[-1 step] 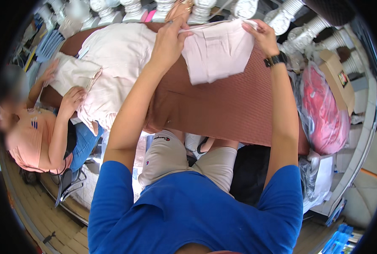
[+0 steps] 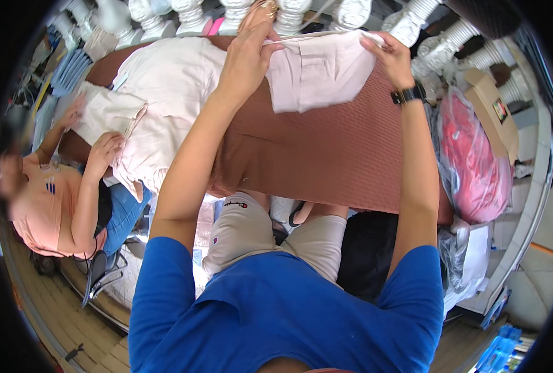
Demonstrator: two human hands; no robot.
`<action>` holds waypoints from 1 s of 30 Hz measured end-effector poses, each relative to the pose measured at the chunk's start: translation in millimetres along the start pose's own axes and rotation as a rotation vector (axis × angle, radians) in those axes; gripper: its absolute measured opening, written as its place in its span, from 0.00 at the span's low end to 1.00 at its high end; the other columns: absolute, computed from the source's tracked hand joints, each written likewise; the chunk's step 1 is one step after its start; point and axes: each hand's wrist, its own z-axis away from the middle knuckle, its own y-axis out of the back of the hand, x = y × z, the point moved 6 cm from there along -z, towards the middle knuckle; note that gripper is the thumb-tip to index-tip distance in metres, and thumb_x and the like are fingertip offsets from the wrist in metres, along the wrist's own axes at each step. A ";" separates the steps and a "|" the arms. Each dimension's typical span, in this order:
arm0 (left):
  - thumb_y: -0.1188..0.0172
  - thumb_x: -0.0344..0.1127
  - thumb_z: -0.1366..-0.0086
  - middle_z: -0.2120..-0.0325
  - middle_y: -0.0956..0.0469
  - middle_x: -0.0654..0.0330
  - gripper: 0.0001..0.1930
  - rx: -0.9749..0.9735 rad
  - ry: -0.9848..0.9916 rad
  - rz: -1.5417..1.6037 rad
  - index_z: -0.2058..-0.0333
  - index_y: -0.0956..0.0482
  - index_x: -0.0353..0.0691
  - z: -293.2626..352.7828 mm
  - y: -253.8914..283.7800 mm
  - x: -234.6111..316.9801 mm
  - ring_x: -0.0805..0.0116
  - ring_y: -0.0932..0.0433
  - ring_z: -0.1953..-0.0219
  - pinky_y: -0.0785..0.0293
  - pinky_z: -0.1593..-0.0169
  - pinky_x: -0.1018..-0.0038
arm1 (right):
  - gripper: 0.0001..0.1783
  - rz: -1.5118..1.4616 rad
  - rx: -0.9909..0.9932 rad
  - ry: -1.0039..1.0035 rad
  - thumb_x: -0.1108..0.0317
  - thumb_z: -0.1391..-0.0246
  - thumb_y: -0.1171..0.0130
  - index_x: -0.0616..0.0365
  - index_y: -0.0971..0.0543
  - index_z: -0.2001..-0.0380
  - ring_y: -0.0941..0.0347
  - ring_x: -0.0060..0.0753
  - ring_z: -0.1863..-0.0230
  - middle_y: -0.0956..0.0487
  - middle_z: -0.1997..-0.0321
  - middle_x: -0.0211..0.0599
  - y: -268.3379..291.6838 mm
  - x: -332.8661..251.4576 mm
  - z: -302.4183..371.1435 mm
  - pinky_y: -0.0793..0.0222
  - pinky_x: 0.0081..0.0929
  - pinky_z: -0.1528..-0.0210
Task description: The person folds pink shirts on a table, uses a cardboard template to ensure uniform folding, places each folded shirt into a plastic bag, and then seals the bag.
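Observation:
A pale pink folded piece of cloth [image 2: 317,74] hangs stretched by its top edge above the far part of a table with a brown quilted cover [image 2: 326,149]. My left hand [image 2: 250,57] pinches its upper left corner. At the upper right corner, my right hand [image 2: 389,57], with a dark watch on the wrist, grips the edge between thumb and fingers. Vertical creases run down the cloth, and its lower edge hangs free. To the left, a heap of similar pale cloth [image 2: 171,78] covers that side of the table.
A co-worker at the left rests a hand [image 2: 107,147] on a pale folded cloth [image 2: 109,112]. White ornate balusters [image 2: 192,17] line the far edge. To the right are a red bundle in clear plastic [image 2: 472,155] and a cardboard box [image 2: 493,115]. Blue folded items [image 2: 71,71] lie far left.
The cloth's lower edge has swung up and away from me a little. My right hand has shifted slightly right. My left hand keeps its hold at about the same place.

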 end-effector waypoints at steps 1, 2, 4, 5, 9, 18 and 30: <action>0.39 0.21 0.38 0.69 0.22 0.51 0.05 -0.032 -0.029 -0.017 0.64 0.25 0.33 -4.5 -6.7 13.7 0.48 0.24 0.68 0.27 0.64 0.62 | 0.13 0.029 0.038 -0.043 0.70 0.46 0.30 0.61 0.17 0.57 0.24 0.16 0.64 0.16 0.63 0.27 18.6 -12.4 24.7 0.27 0.17 0.58; 0.39 0.21 0.39 0.69 0.23 0.52 0.05 -0.055 -0.119 -0.029 0.65 0.25 0.33 -1.3 -11.7 29.5 0.49 0.24 0.66 0.27 0.63 0.62 | 0.12 0.050 0.072 -0.094 0.73 0.46 0.31 0.62 0.16 0.57 0.23 0.17 0.63 0.16 0.62 0.28 34.2 -18.6 48.6 0.27 0.17 0.57; 0.38 0.19 0.41 0.68 0.25 0.52 0.07 -0.107 -0.282 -0.046 0.65 0.25 0.32 17.4 -18.3 55.8 0.51 0.25 0.64 0.28 0.62 0.63 | 0.12 0.139 0.013 0.062 0.83 0.46 0.38 0.62 0.16 0.58 0.21 0.24 0.54 0.15 0.57 0.35 41.5 -25.1 105.1 0.25 0.24 0.49; 0.38 0.17 0.46 0.65 0.26 0.53 0.09 -0.187 -0.276 -0.040 0.66 0.25 0.32 40.3 -29.0 52.4 0.51 0.26 0.60 0.29 0.57 0.64 | 0.16 0.183 0.032 0.103 0.88 0.50 0.42 0.62 0.17 0.60 0.20 0.30 0.50 0.15 0.55 0.38 38.3 -13.9 133.8 0.25 0.27 0.47; 0.39 0.17 0.46 0.60 0.27 0.52 0.10 -0.409 -0.033 0.032 0.65 0.25 0.33 162.3 -68.4 31.9 0.50 0.27 0.56 0.30 0.51 0.62 | 0.21 0.425 0.040 0.005 0.90 0.59 0.44 0.56 0.16 0.62 0.22 0.46 0.47 0.18 0.52 0.40 -7.1 32.0 257.9 0.26 0.35 0.46; 0.35 0.27 0.39 0.57 0.28 0.52 0.15 -0.405 0.270 0.070 0.53 0.24 0.36 223.3 -59.2 22.2 0.55 0.25 0.52 0.27 0.49 0.68 | 0.15 0.489 0.103 -0.057 0.77 0.52 0.39 0.59 0.19 0.58 0.26 0.52 0.47 0.22 0.47 0.44 -17.4 52.2 302.8 0.30 0.42 0.45; 0.32 0.26 0.42 0.67 0.22 0.57 0.08 -0.436 0.645 0.236 0.63 0.19 0.35 243.6 -76.7 -18.0 0.70 0.20 0.68 0.24 0.60 0.73 | 0.19 0.522 0.296 -0.442 0.67 0.54 0.28 0.60 0.22 0.60 0.25 0.41 0.68 0.24 0.71 0.41 -28.9 101.3 306.4 0.28 0.37 0.65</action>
